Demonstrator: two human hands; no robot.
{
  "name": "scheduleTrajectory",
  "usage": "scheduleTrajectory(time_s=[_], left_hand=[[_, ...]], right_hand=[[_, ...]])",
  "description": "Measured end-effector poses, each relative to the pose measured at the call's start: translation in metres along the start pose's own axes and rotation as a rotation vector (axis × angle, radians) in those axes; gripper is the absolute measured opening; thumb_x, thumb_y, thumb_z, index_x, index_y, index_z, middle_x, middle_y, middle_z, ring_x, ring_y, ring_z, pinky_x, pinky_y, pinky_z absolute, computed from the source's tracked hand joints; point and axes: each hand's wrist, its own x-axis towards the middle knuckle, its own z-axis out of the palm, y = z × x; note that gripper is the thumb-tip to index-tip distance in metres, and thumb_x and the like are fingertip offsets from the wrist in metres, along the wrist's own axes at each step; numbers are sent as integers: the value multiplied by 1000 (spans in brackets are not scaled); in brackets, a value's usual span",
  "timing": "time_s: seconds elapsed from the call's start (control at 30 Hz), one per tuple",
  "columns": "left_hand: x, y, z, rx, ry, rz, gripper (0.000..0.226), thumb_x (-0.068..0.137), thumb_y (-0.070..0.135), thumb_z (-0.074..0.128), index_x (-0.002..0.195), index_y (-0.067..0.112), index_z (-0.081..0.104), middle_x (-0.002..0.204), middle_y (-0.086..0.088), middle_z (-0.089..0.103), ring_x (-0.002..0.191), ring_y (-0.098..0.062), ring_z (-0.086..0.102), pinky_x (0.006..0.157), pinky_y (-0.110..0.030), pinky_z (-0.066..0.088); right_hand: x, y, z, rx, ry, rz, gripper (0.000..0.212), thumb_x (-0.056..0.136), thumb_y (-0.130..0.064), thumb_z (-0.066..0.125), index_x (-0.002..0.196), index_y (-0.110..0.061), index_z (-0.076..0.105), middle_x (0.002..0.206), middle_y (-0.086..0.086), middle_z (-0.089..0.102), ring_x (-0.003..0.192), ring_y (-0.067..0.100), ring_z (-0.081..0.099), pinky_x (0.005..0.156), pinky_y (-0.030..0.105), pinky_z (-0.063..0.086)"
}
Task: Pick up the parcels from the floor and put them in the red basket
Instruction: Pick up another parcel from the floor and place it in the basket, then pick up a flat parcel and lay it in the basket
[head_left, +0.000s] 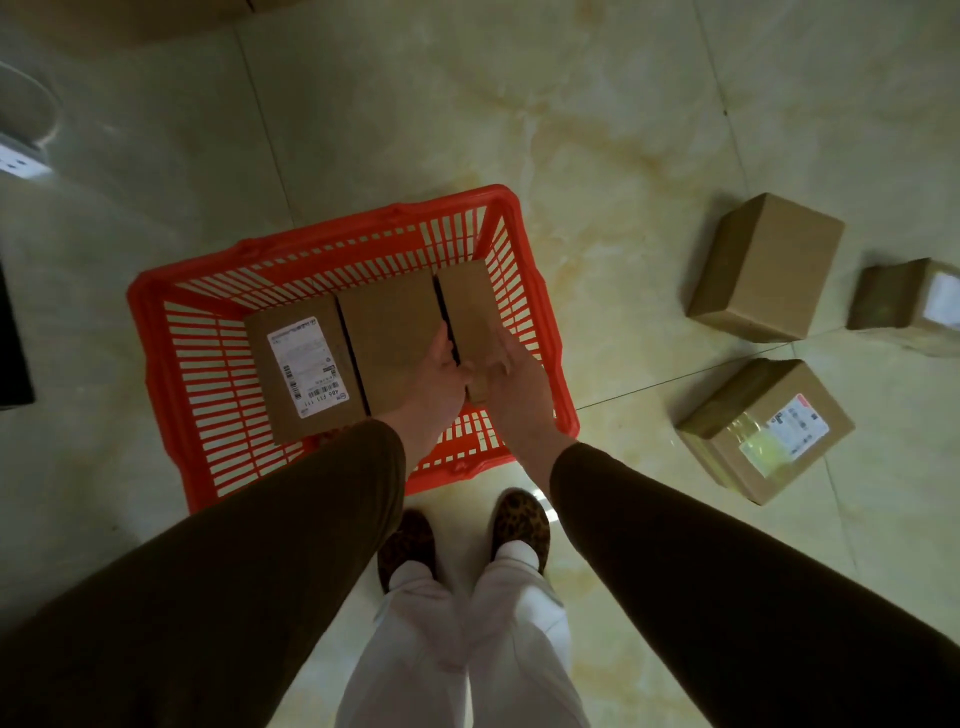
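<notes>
three boxes in the red basket, three more on the floor

in the basket (156, 332), from left: a labelled box (304, 371), a plain box (392, 332), then a narrow box (470, 306). the left hand (439, 376) and right hand (511, 382) grip this narrow box from both sides. to the right, three boxes lie on the floor (597, 130): a plain one (763, 267), a taped one (763, 428) and one (909, 304) at the edge.

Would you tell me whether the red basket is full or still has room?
Nearly full: three brown cardboard parcels lie side by side across the floor of the red plastic basket; only its far end shows bare.
</notes>
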Motion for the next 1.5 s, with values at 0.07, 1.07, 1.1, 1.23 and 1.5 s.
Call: scheduleTrajectory(time_s=[0.07,1.07,1.1,1.23,1.5], left_hand=[[-13,10,0,38,12,35,57,100,18,56,148,43,36,143,11,54,119,-6,56,82,-20,50],[-112,66,268,298,-45,89,56,94,32,61,146,22,41,145,-6,47,124,-20,50,106,-43,42],[-108,68,275,298,-53,83,56,94,34,61,145,23,41,145,-5,47,124,-20,50,106,-43,43],[-85,81,300,310,-56,80,58,92,35,60,145,23,42,146,-6,47,125,-21,50,107,-45,42],[-36,89,358,375,-44,58,57,97,34,57,148,22,37,152,-4,43,131,-20,47,102,-34,39]], right_hand=[[-17,-10,-16,-5,46,-23,29,107,-28,44,131,-35,58,90,-17,68,71,5,68,53,8,50],[-78,108,-344,118,292,201,35,99,-16,50,132,-25,60,122,0,62,81,3,58,58,17,44],[-72,108,-348,130,292,200,35,99,-15,50,131,-24,60,126,2,62,87,12,62,59,20,49],[-50,107,-366,151,273,200,35,100,-14,50,133,-22,59,135,4,57,109,22,59,74,17,52],[8,138,-407,271,199,287,46,101,-22,50,147,-24,47,148,1,52,125,25,59,103,42,51]])
